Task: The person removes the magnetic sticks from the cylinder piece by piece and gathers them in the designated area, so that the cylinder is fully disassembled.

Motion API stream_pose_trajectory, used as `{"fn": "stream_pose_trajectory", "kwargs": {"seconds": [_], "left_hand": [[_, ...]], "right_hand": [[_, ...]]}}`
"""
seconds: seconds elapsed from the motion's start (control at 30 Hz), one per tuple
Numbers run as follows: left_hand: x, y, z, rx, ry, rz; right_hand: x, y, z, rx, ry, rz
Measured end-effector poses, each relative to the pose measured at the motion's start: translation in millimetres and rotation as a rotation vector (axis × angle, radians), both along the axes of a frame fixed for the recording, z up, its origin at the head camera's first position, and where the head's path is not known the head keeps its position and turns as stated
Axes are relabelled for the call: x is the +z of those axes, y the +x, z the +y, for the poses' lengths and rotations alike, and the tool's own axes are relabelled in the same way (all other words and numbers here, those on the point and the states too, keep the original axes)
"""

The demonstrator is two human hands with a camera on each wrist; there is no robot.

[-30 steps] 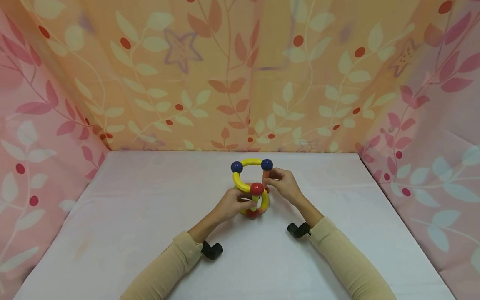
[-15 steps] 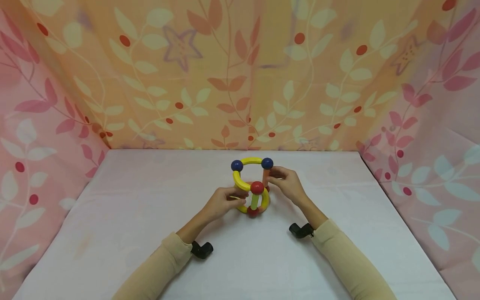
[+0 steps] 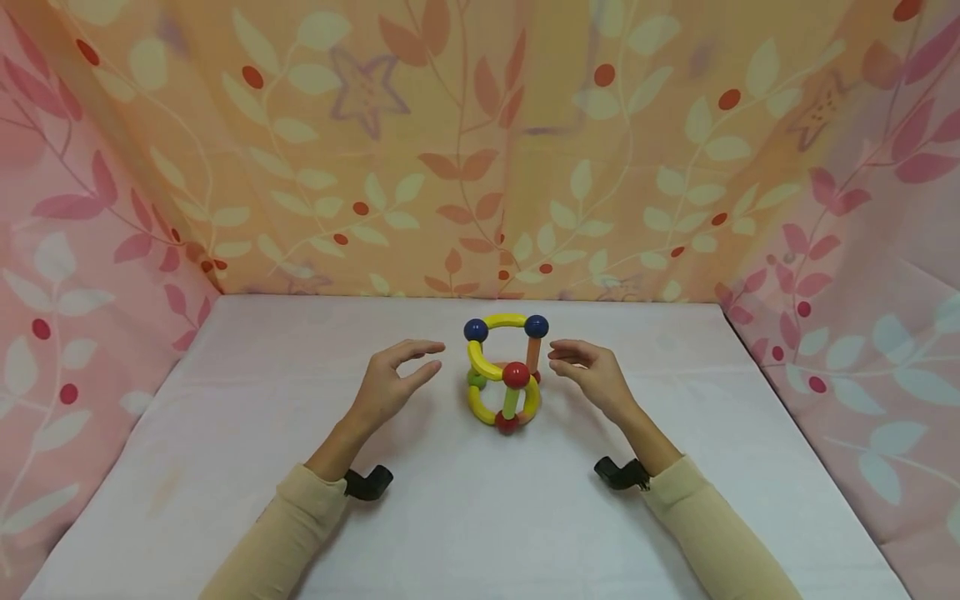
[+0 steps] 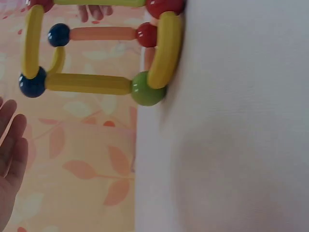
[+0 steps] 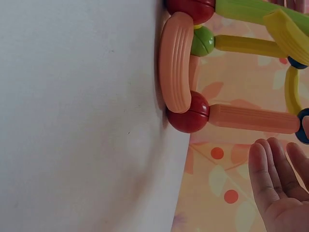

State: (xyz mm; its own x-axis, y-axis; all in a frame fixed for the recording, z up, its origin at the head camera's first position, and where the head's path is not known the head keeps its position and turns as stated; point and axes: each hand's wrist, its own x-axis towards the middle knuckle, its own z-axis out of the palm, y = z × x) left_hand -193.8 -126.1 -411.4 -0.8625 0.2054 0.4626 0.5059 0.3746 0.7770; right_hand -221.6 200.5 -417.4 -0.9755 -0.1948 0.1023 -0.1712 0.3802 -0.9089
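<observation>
A ball-and-rod building-toy frame [image 3: 510, 403] stands upright on the white table. At its base are a green ball [image 4: 148, 89], two red balls and curved yellow and orange rods. Straight green, yellow [image 4: 89, 83] and orange [image 5: 253, 119] rods rise to a red ball [image 3: 516, 375] and two blue balls, partly linked by curved yellow rods. Left of the frame, my left hand [image 3: 386, 387] is held in the air with thumb and fingers spread apart, touching nothing. Close to the right of the orange upright is my right hand [image 3: 600, 379], its fingers extended and a small gap visible in the head view.
The white-covered table [image 3: 480, 517] meets a floral curtain [image 3: 465, 150] at the back, with pink floral cloth [image 3: 67, 333] along the sides. Black devices [image 3: 369, 483] are strapped at both wrists.
My left hand has let go of the green upright and moved back to the left. My right hand has drawn away from the orange upright. The toy frame stays in place.
</observation>
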Motion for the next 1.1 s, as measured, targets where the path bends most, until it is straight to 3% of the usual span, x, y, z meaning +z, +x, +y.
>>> {"fn": "stream_pose_trajectory", "kwargs": {"seconds": [0.17,0.4,0.8,1.1], "left_hand": [[10.9,-0.9,1.6,-0.02,0.015,0.153],[21.7,-3.0,22.1,-0.124,-0.102,0.284],[35.6,0.5,66.4,-0.201,-0.339,0.291],[35.0,3.2,76.3,-0.223,-0.415,0.33]], "right_hand": [[3.5,7.1,0,0.015,0.008,-0.022],[9.6,16.4,-3,0.098,-0.049,-0.048],[6.7,25.5,-9,0.21,-0.122,-0.112],[0.2,26.8,-17,0.261,-0.125,-0.144]]}}
